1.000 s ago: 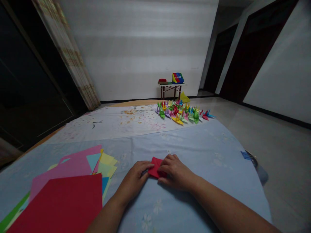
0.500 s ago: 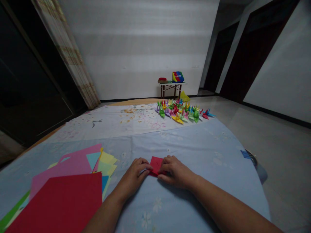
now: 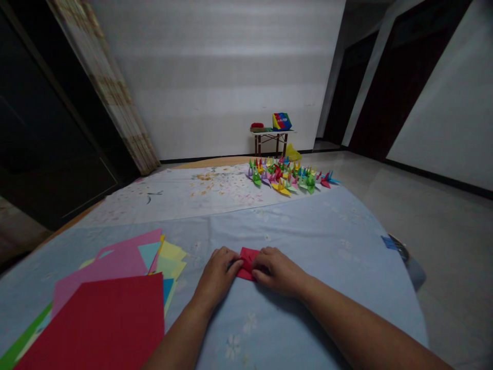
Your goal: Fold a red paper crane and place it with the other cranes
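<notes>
Paper [image 3: 247,268], red and folded, lower centre of the frame — my left hand [image 3: 218,273] and right hand [image 3: 279,272] pinch it from either side

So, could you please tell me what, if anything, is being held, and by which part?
A folded red paper: the left grip is at its left edge, the right grip at its right side.

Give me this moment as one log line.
left hand: touching folded red paper, left side; right hand: touching it, right side; paper stack: left, on blue cloth; folded cranes: far right
</notes>
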`<action>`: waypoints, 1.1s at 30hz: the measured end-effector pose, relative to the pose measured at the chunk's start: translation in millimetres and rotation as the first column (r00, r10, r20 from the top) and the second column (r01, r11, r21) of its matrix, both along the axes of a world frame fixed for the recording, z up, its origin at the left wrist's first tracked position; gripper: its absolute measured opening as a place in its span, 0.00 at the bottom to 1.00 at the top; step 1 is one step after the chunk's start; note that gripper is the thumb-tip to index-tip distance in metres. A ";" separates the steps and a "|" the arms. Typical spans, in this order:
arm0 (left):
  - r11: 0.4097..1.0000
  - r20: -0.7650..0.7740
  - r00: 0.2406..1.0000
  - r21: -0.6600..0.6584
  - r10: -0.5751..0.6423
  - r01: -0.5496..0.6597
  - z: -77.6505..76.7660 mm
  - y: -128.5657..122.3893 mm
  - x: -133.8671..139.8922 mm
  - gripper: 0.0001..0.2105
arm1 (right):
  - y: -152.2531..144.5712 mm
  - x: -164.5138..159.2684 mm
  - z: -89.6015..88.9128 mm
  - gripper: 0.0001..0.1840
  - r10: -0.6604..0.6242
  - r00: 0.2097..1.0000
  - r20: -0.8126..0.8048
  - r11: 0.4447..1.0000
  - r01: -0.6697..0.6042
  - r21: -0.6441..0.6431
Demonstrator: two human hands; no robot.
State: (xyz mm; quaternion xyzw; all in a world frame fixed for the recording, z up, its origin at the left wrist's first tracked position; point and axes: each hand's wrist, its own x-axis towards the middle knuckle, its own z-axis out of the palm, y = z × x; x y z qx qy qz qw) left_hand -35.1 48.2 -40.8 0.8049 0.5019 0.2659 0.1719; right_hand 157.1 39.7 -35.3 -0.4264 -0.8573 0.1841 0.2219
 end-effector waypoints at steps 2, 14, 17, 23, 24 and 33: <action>1.000 -0.011 1.000 0.022 0.023 -0.023 -2.6 0.4 1.6 0.08 | -0.1 0.0 -1.4 0.09 -0.035 0.999 -0.029 0.999 0.034 -0.009; 0.990 -0.261 0.965 0.133 -0.003 0.039 3.3 -21.4 10.9 0.08 | 0.4 1.7 1.0 0.07 -0.014 1.000 0.025 1.000 0.015 -0.025; 0.991 -0.289 0.957 0.122 -0.019 0.057 1.3 -30.4 8.6 0.12 | 0.7 3.0 2.4 0.07 0.004 1.000 0.008 0.999 -0.004 -0.032; 0.991 -0.248 0.968 0.117 -0.028 0.059 -3.8 -34.6 1.5 0.15 | 3.5 8.3 0.7 0.08 0.003 0.996 -0.092 0.998 -0.009 -0.065; 0.991 -0.237 0.971 0.119 -0.029 0.059 -3.6 -34.6 0.9 0.15 | 3.8 8.9 0.4 0.07 0.007 0.996 -0.090 0.997 -0.013 -0.071; 0.992 -0.198 0.980 0.118 -0.024 0.049 -0.1 -35.4 4.0 0.13 | 3.1 11.2 0.4 0.05 0.052 0.996 -0.066 0.995 -0.057 -0.078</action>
